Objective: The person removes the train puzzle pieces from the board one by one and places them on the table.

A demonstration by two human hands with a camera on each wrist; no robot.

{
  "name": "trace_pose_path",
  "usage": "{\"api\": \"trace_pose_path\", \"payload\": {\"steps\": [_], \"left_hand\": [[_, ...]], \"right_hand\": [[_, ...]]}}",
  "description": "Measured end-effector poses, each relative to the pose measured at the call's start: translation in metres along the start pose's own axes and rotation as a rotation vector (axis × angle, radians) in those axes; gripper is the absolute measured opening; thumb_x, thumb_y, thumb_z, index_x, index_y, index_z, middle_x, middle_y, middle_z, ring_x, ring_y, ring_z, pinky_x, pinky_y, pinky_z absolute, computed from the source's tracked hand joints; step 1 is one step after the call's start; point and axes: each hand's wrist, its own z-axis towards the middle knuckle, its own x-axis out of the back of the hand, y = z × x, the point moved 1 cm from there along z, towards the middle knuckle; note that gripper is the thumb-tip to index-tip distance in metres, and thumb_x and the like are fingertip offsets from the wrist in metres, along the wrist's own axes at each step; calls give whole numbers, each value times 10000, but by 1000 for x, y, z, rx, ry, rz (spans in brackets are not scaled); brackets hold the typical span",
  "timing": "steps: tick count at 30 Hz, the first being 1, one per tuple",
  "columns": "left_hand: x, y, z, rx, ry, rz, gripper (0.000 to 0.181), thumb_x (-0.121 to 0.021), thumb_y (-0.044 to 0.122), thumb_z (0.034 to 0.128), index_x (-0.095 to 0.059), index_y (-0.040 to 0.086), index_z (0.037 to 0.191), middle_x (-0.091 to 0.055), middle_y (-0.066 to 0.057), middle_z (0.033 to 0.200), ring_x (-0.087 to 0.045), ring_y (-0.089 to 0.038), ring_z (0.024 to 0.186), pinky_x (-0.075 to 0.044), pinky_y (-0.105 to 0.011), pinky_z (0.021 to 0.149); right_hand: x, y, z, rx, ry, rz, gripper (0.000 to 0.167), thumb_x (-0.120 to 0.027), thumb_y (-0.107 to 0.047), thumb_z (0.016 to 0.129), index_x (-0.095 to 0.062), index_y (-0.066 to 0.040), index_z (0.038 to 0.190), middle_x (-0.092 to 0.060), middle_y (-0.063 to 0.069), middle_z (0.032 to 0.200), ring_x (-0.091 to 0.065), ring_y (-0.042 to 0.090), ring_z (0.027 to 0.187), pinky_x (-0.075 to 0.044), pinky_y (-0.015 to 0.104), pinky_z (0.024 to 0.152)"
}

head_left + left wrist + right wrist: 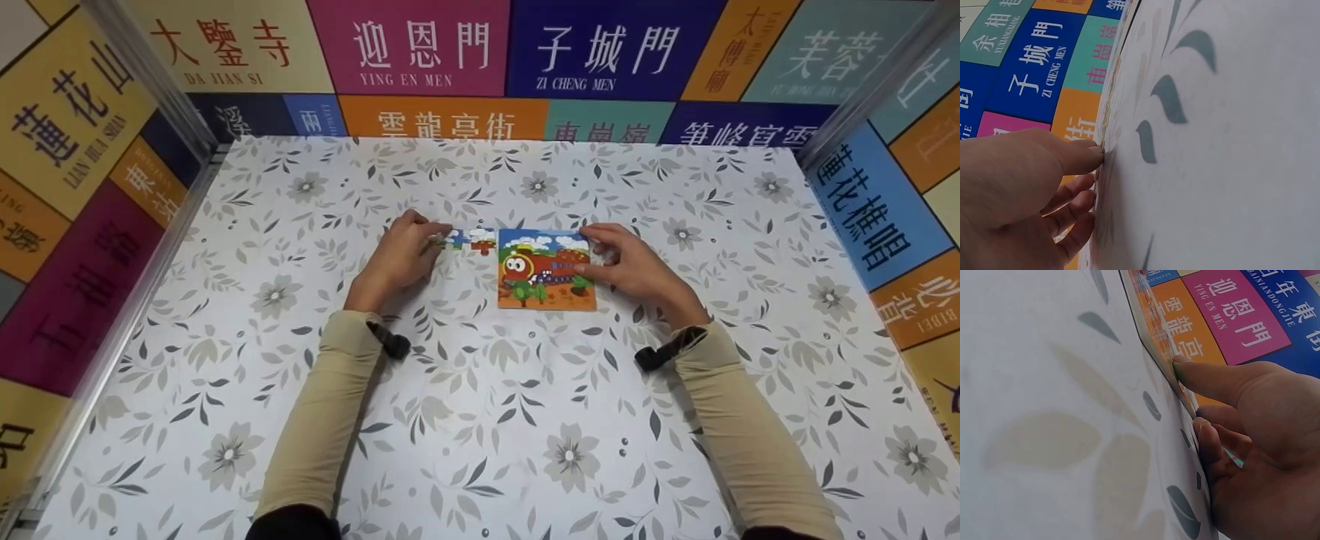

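Note:
A square picture board [547,289] with a cartoon red train lies flat on the patterned tabletop. My right hand [637,262] grips its right side, thumb on the printed face and a finger at the top right corner. In the right wrist view the board [1157,343] appears edge-on beside the thumb. To the left lies a short row of jigsaw pieces [481,244] printed with sky, clouds and a bit of red. My left hand [401,255] holds the row's left end between thumb and finger, partly covering it. In the left wrist view the pieces are hardly visible.
A white table with a grey leaf and flower print [480,420] extends around both hands. Colourful panels with Chinese place names [420,45] border the back and both sides. Dark wrist cameras [395,345] are strapped over the beige sleeves.

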Motion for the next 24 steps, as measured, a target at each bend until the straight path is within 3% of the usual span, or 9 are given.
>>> {"api": "trace_pose_path", "payload": {"steps": [19,24], "left_hand": [[-2,-1,7,39,-7,-38,400,-626,147,1091,-670,100,1486,-576,-212,1347,-575,-365,1184,-477,-538,1071],[-2,2,8,44,4,-40,407,-644,154,1080,-671,95,1482,-561,-203,1352,-575,-333,1143,-497,-507,1042]], "right_hand": [[1,-2,-1,-9,-6,21,710,-791,-321,1013,-497,-138,1633,-429,102,1676,-542,340,1325,-462,437,985],[0,0,0,1,-3,8,693,-776,-284,1026,-491,-103,1632,-453,132,1642,-535,322,1240,-437,404,965]]}}
